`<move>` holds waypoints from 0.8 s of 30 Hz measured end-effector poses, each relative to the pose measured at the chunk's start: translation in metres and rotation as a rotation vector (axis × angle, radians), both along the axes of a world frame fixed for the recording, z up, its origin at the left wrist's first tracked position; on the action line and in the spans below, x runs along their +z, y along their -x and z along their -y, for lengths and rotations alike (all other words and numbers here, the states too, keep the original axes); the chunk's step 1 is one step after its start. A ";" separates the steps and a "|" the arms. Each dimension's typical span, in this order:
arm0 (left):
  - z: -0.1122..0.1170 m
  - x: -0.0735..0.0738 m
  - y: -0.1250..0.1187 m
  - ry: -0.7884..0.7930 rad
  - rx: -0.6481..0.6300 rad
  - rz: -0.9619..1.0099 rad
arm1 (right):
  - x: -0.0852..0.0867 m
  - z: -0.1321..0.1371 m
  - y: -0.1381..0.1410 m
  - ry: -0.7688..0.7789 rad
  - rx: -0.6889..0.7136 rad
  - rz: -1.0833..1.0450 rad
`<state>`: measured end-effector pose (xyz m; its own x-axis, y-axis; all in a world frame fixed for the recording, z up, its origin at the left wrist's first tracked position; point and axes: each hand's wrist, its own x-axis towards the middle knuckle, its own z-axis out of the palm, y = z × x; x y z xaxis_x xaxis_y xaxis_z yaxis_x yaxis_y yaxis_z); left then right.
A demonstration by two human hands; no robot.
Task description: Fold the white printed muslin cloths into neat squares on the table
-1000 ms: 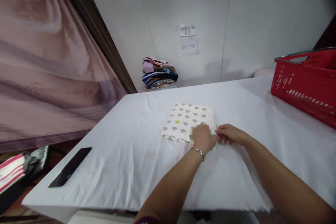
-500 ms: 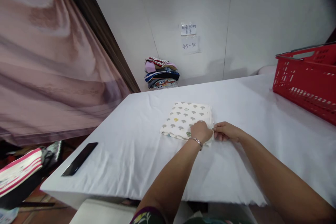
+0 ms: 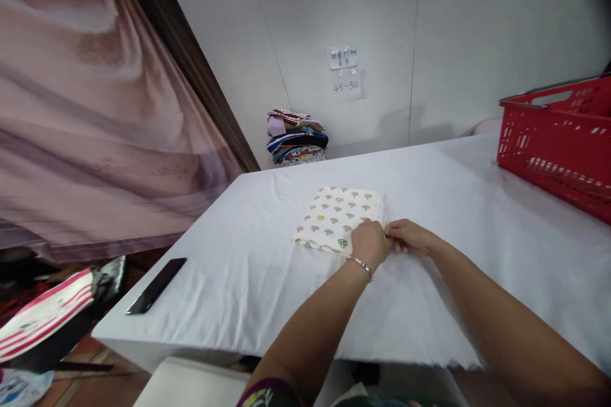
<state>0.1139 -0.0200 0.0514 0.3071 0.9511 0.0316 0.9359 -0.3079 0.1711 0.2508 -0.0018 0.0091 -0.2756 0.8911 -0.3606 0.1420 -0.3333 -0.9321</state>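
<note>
A folded white cloth (image 3: 329,213) printed with grey mushrooms, plus a few yellow and green ones, lies flat on the white-covered table (image 3: 229,280). My left hand (image 3: 370,243), with a bracelet at the wrist, is closed on the cloth's near right corner and covers it. Just to the right, my right hand (image 3: 405,235) pinches the cloth's right edge with thumb and fingers. The two hands almost touch, and the fabric between them is mostly hidden.
A red plastic basket (image 3: 554,159) stands at the table's right. A dark flat object (image 3: 156,286) lies near the left edge. Folded fabrics (image 3: 298,137) are stacked beyond the far edge, below paper signs (image 3: 344,73) on the wall. A pink curtain (image 3: 95,108) hangs at left.
Both hands keep to the cloth's near right corner. My left hand has turned slightly and my right hand has shifted a little left. The view has moved slightly.
</note>
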 end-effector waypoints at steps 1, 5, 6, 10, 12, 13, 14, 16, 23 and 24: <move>0.002 -0.002 0.000 -0.005 -0.011 -0.007 | -0.001 0.000 0.001 -0.003 0.000 0.004; 0.006 -0.009 0.001 -0.039 -0.002 0.024 | -0.002 0.001 0.003 -0.024 -0.007 0.031; 0.006 -0.011 0.002 -0.053 0.003 0.039 | -0.003 0.001 0.003 -0.031 -0.009 0.037; 0.007 -0.015 0.004 -0.061 0.024 0.056 | -0.004 0.000 0.003 -0.040 -0.010 0.049; 0.006 -0.015 0.004 -0.044 0.041 0.057 | -0.005 -0.001 0.002 -0.033 -0.008 0.049; 0.006 -0.015 0.004 -0.035 0.047 0.058 | -0.005 -0.001 0.002 -0.030 -0.006 0.049; 0.005 -0.015 0.003 -0.027 0.052 0.056 | -0.005 -0.001 0.001 -0.029 -0.003 0.047; 0.005 -0.013 0.003 -0.022 0.059 0.048 | -0.004 0.000 0.000 -0.030 0.001 0.043; 0.006 0.000 -0.002 -0.051 0.019 -0.041 | 0.005 0.005 -0.002 -0.010 -0.004 0.009; 0.008 0.000 -0.004 -0.074 -0.006 -0.069 | 0.005 0.004 -0.003 -0.006 -0.014 0.002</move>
<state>0.1178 -0.0278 0.0517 0.3166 0.9451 0.0806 0.9428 -0.3229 0.0828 0.2537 -0.0062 0.0142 -0.2620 0.8972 -0.3555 0.1393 -0.3294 -0.9339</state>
